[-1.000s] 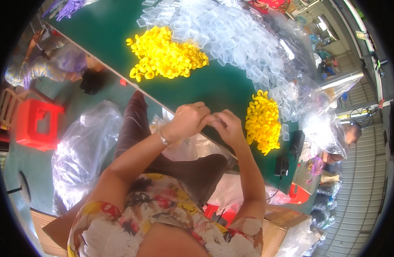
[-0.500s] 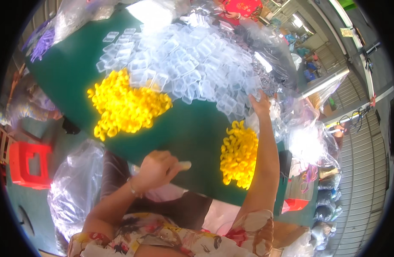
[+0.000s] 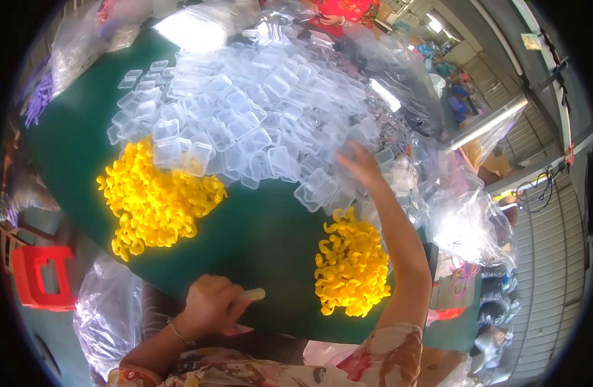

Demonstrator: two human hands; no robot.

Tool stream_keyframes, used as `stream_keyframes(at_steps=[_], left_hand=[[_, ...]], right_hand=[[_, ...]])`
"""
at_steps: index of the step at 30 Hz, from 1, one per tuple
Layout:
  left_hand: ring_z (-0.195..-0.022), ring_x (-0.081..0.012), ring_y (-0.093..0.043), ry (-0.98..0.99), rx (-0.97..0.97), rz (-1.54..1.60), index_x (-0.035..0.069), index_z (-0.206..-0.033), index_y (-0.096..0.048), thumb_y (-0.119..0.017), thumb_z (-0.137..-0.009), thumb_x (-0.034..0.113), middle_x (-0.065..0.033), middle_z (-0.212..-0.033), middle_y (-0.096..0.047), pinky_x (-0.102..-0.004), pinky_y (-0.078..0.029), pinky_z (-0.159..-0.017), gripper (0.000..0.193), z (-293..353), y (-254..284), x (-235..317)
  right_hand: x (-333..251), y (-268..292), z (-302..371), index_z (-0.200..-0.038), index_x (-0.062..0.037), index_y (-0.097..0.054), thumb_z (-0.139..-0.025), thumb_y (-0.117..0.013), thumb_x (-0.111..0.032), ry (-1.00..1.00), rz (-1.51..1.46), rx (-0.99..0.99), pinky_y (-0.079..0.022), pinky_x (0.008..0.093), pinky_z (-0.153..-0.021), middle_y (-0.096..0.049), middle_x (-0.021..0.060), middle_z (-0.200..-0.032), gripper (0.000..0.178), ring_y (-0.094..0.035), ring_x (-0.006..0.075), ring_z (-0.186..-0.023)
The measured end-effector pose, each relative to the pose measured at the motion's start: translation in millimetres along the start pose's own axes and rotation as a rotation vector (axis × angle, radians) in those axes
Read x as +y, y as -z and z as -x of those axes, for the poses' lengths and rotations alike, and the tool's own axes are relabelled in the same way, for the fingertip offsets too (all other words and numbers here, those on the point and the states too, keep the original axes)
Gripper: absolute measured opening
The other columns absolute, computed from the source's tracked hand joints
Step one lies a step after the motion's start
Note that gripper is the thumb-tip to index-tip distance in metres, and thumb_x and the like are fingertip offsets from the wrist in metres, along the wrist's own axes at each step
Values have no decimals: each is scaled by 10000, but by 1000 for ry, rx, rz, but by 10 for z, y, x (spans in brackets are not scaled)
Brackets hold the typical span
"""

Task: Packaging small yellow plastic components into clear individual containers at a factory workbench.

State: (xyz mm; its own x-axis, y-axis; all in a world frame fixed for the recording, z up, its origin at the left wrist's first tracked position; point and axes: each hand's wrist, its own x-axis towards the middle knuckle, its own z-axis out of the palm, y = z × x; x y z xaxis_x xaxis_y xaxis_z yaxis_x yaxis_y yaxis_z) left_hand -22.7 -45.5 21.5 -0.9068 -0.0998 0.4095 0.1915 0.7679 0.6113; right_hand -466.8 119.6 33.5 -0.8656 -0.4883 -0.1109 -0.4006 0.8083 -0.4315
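Observation:
My left hand (image 3: pixel 213 304) is closed over the near edge of the green table. A pale, smooth tip (image 3: pixel 254 295) sticks out at its thumb side; I cannot tell whether it is a fingertip cover or something held. My right hand (image 3: pixel 361 166) reaches out with its fingers apart, slightly blurred, over the right part of a wide heap of clear plastic boxes (image 3: pixel 245 119). No box shows lifted in it. Beneath the right forearm's left side lies a heap of small curved yellow pieces (image 3: pixel 348 267). A larger heap of the same yellow pieces (image 3: pixel 158 203) sits to the left.
Clear plastic bags crowd the right side (image 3: pixel 464 219) of the green table (image 3: pixel 258 226). A red stool (image 3: pixel 42 277) and a clear bag (image 3: pixel 109 309) stand on the floor at left. Across the table is a person in red (image 3: pixel 345 9). Purple strips (image 3: pixel 38 100) hang at the far left.
The whole view has shifted, with the table's contents now lower and further left. My right hand has moved left and a little forward over the boxes. My left hand stays closed near the table edge.

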Motion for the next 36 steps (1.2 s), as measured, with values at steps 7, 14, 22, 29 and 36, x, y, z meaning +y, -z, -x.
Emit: stream_keyframes(at_steps=[7,14,22,29,36], left_hand=[[-605,-263,-548,-11,6,-28,87,-814,-662,-760,-713,154,-50,-713,-569,-382,-413,-564,155,-19,-61,8],[-611,-250,-556,12,-23,-14,99,-788,-650,-757,-717,169,-38,-703,-565,-375,-413,-560,147,50,-25,-64],[-536,-243,-544,21,-4,53,172,-706,-603,-755,-760,282,-20,-614,-513,-386,-419,-503,196,54,-94,-80],[-551,-248,-551,9,-8,85,130,-769,-628,-772,-737,241,-34,-660,-545,-377,-422,-512,185,22,-59,-73],[-595,-271,-559,-8,27,83,137,-762,-634,-732,-795,225,-59,-694,-546,-402,-432,-547,136,6,-1,-5]], right_hand=[[-677,-202,763,-1461,-113,-403,-778,-663,-646,211,61,-170,-314,518,-1119,-387,225,-1471,905,-351,411,-1384],[-1089,506,504,-1241,-29,-604,-794,-733,-525,202,-70,-513,-509,356,-872,-656,178,-1107,680,-640,263,-1015],[-411,454,-1318,-1332,-90,-588,-760,-690,-650,91,-65,568,-269,456,-1150,-427,225,-1468,807,-357,369,-1395],[-629,417,-1506,-1406,-161,-530,-754,-679,-666,136,-11,120,-204,459,-1178,-318,211,-1538,838,-268,359,-1443],[-1175,-68,-474,-1375,-143,-543,-754,-718,-583,296,-78,-142,-304,422,-1140,-333,195,-1498,781,-320,359,-1407]])
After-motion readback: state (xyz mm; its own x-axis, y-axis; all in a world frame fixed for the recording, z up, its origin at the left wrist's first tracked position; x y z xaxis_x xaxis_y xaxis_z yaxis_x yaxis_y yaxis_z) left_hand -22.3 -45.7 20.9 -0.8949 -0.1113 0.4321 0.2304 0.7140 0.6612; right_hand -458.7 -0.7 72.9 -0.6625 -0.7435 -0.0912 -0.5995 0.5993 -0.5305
